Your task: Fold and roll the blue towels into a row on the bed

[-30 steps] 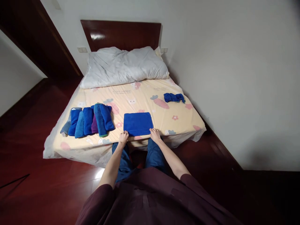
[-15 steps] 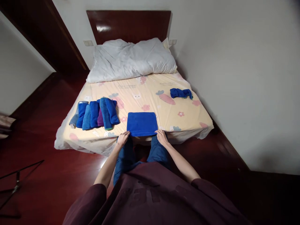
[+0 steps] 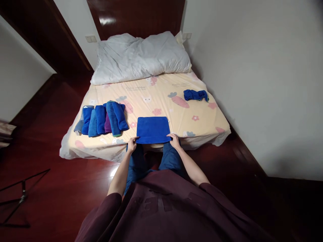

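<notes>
A blue towel, folded into a flat rectangle, lies at the front edge of the bed with a narrow fold along its near side. My left hand pinches its near left corner. At the near right corner, my right hand grips the edge between thumb and fingers. To the left lie several rolled towels side by side, in blue, grey-blue and purple. A crumpled blue towel with a green edge rests on the right side of the bed.
The bed has a yellow carrot-print sheet under a clear cover. A bunched white quilt lies at its head, before a dark wooden headboard. A black metal stand is on the floor at lower left.
Along the near side of the towel a narrow strip now shows as folded over, with both hands still at its corners. The view has tilted slightly downward.
</notes>
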Demonstrator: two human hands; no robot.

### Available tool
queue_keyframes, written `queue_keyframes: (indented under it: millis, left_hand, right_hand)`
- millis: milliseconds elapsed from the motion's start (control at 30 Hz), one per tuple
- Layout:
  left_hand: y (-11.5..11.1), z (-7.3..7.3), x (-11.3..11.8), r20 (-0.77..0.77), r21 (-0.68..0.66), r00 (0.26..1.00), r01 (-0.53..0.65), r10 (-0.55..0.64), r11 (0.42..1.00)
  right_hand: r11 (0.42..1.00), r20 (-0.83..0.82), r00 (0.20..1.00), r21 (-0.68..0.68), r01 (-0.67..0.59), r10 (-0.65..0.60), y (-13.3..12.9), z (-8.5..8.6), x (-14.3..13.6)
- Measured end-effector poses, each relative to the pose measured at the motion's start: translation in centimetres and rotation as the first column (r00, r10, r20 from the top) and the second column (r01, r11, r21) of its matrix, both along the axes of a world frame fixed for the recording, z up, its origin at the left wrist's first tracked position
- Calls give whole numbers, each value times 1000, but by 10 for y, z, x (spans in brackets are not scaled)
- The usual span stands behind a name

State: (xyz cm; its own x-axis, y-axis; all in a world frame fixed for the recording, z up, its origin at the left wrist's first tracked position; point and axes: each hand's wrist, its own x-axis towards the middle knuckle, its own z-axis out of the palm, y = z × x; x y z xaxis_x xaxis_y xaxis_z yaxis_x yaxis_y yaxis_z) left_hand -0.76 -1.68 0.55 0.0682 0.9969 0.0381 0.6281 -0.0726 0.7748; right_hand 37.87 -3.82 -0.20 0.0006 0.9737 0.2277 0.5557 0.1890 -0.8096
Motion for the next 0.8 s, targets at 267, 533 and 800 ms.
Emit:
queue_keyframes:
  millis: [267,533,800]
  left_hand:
    - [13,-9,3,160,-4,987,-28,28,1000]
    - [13,-1,0,139,-41,985,-101,106,994]
    - [19,-7,-2,123,-89,983,-129,139,988]
  right_hand:
    - [996,-101,991,-11,91,-92,13,-6,-2]
    - [985,-81,982,-15,169,-170,14,-13,-4]
    - [949,4,949,14,314,-314,5,-16,-4]
